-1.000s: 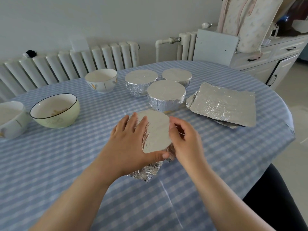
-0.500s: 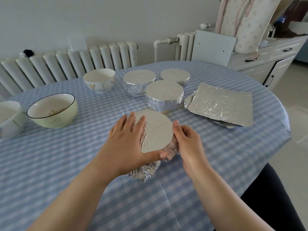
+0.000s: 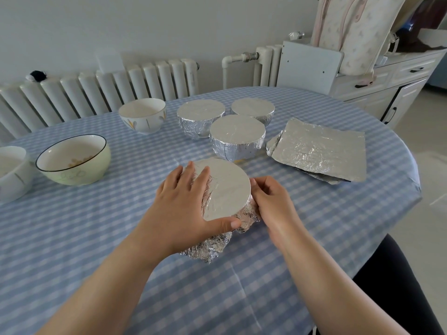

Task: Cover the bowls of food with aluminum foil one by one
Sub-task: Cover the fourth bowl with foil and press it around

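Observation:
A foil-covered bowl (image 3: 227,189) stands in front of me, its foil flat on top and crumpled down the sides. My left hand (image 3: 186,204) lies flat across the left of its top, thumb against the near rim. My right hand (image 3: 271,201) presses the foil against the bowl's right side with curled fingers. Three other foil-covered bowls (image 3: 237,136) stand behind it. Uncovered bowls stand at the left: a white one (image 3: 142,114), a green one with a dark rim (image 3: 75,160) and a white one (image 3: 12,170) at the frame edge. A stack of foil sheets (image 3: 319,148) lies to the right.
The round table (image 3: 72,238) has a blue checked cloth; its edge curves round at the right. White radiators (image 3: 101,88) line the wall behind. A white cabinet (image 3: 387,81) with a patterned bag on it stands at the back right.
My right hand has slid from the top rim down onto the bowl's right side, pressing the foil in. My left hand has stayed on top.

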`<state>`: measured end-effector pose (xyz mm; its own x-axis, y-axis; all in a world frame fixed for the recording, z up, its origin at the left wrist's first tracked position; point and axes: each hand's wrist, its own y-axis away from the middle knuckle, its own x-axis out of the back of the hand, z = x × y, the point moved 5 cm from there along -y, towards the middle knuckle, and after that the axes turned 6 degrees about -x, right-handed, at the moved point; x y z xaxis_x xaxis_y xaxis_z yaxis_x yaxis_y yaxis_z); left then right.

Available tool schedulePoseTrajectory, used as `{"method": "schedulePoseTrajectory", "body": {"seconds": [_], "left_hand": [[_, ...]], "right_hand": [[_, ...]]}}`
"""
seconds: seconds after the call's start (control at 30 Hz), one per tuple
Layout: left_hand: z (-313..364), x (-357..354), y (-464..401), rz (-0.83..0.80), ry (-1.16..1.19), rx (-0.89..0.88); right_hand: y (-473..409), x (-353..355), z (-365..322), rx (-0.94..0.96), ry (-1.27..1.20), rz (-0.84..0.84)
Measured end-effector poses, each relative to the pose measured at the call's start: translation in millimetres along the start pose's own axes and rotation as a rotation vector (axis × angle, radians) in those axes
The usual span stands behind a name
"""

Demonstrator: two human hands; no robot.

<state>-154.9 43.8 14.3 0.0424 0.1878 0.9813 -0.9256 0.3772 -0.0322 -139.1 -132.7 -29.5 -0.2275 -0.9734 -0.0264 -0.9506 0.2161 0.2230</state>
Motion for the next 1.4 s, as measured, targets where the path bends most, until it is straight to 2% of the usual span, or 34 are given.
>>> {"method": "schedulePoseTrajectory", "body": {"seconds": [0.13,0.47,0.73,1.1,1.33,1.4], "left_hand": [[0.0,0.2,-0.2,-0.001,0.018,0.001],[0.3,-0.1,-0.1,0.013,0.043,0.000],[0.2,-0.3,0.3,0.013,0.058,0.005],[2.5,1.7,1.5,0.020,0.063,0.021],[1.8,0.8,1.1,0.025,0.047,0.020],[1.5,0.7,1.1,0.022,0.043,0.021]], "right_hand": [[-3.4,-0.9,-0.2,-0.014,-0.009,-0.012],[-10.9,-9.3,3.4,-0.128,-0.206,-0.083],[-19.2,-10.9,7.7,-0.128,-0.147,-0.110],[-27.4,-12.7,0.8,-0.093,0.173,-0.133],[-30.5,-11.8,-7.8,0.047,0.562,-0.145],[-33.4,-3.4,-11.5,0.118,0.748,-0.053]]}}
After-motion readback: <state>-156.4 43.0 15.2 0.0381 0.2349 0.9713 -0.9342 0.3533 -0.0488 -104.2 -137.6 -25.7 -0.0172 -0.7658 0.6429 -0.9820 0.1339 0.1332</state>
